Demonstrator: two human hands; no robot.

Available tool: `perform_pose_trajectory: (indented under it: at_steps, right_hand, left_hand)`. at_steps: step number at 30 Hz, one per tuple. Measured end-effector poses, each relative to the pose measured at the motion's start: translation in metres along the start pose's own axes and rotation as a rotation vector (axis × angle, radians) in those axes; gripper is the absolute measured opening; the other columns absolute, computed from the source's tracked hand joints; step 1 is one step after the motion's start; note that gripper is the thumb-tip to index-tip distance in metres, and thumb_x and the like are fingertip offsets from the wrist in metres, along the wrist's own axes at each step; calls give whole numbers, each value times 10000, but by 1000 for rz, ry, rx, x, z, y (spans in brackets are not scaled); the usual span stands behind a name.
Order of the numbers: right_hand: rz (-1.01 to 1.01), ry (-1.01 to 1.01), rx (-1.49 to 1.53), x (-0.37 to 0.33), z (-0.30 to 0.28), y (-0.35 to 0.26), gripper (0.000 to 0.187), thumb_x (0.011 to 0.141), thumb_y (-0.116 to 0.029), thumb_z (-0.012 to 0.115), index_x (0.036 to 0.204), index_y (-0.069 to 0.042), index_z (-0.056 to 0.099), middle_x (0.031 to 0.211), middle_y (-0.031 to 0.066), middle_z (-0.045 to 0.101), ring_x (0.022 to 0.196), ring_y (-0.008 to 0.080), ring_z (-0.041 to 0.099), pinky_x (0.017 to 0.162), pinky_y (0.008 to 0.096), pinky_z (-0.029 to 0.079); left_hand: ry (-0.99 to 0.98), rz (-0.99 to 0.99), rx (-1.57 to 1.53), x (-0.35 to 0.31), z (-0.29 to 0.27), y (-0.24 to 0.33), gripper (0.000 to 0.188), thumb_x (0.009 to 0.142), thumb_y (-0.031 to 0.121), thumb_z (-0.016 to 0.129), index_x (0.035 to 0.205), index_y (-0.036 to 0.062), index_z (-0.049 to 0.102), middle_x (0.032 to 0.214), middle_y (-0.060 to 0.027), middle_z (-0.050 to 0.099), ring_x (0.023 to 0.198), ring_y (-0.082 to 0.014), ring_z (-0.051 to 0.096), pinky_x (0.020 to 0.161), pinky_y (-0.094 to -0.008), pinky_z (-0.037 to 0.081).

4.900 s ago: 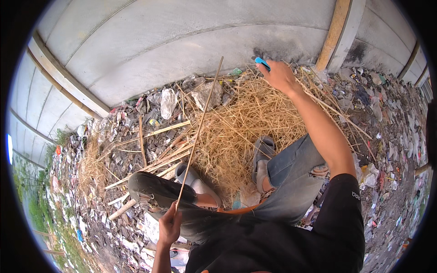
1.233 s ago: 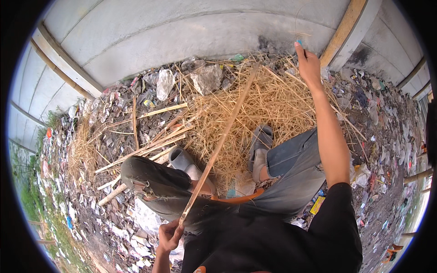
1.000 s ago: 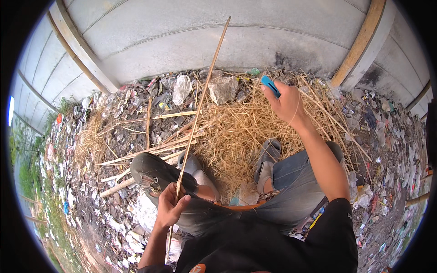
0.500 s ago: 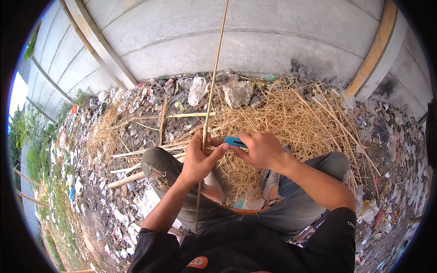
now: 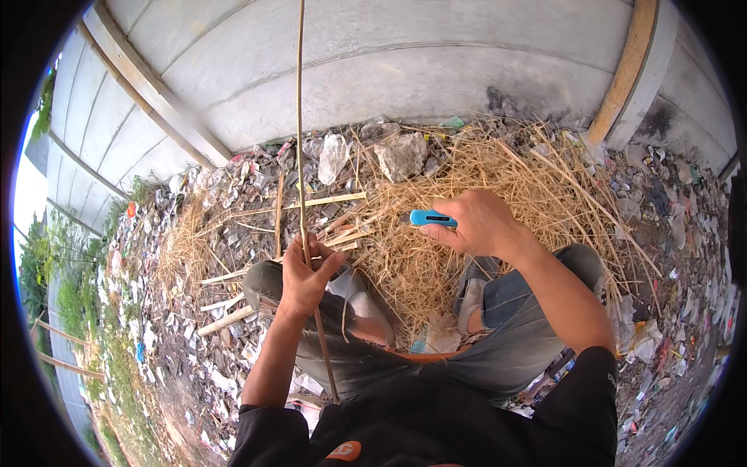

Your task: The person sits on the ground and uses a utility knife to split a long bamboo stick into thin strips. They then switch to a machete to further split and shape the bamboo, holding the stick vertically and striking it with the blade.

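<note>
Between my knees, slightly to the left, my left hand (image 5: 306,276) is closed round a long thin bamboo strip (image 5: 300,132). The strip stands tall in front of me, its lower end reaching back to my lap. A blue utility knife (image 5: 433,219) is gripped in my right hand (image 5: 484,223), its short blade pointing left. Knife and strip are well apart. A thin curled shaving (image 5: 345,311) hangs just below my left hand. Under the knife lies a heap of straw-coloured bamboo shavings (image 5: 420,272).
A grey concrete panel wall (image 5: 389,86) rises ahead, with a wooden post (image 5: 622,74) against it. A pale rock (image 5: 401,156) lies at its foot. Cut bamboo pieces (image 5: 226,320) rest left of my knee, among scattered litter. Long strips (image 5: 580,198) lie on the shavings at right.
My right hand has drawn the knife away from the strip, to the right and slightly forward. My left hand and the strip have shifted left, and a curled shaving now shows below that hand.
</note>
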State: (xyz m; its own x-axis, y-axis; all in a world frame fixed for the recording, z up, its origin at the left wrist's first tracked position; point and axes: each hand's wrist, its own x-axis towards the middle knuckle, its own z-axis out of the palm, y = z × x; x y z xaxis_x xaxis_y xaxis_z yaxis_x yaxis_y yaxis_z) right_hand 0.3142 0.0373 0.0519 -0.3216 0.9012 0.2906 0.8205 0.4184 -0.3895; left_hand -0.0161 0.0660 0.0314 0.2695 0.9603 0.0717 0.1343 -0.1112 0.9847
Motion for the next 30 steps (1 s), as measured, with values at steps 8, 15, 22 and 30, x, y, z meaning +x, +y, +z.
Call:
perform_pose_trajectory:
  at_steps: [8, 15, 22, 30]
  right_hand:
    - [0, 13, 7, 7, -9, -12, 427, 942, -475, 640, 867, -57, 683, 606, 155, 634, 588, 354, 661, 553, 466, 499]
    - [56, 199, 85, 4, 11, -11, 556, 1002, -554, 542, 795, -46, 630, 527, 158, 562, 486, 363, 595, 481, 456, 451]
    - [98, -44, 194, 0, 33, -37, 580, 1021, -496, 501, 787, 14, 649, 627, 252, 625, 624, 443, 661, 573, 530, 508]
    - [133, -76, 121, 11, 42, -29, 637, 1019, -552, 493, 758, 5, 653, 572, 197, 616, 532, 371, 639, 511, 481, 497]
  left_hand:
    - [26, -25, 198, 19, 37, -19, 305, 975, 249, 722, 996, 31, 510, 908, -110, 707, 810, -108, 642, 728, -259, 510]
    - [-144, -116, 58, 13, 55, -13, 317, 1057, 282, 586, 1109, -27, 635, 816, -38, 686, 635, -20, 470, 557, -228, 365]
    - [-220, -78, 31, 3, 65, -1, 443, 1049, 234, 606, 1371, -68, 568, 724, 45, 548, 628, -27, 472, 559, -218, 389]
    - [-200, -38, 192, -3, 54, -9, 516, 1028, 233, 641, 1377, -131, 530, 769, 43, 550, 711, -19, 453, 605, -213, 391]
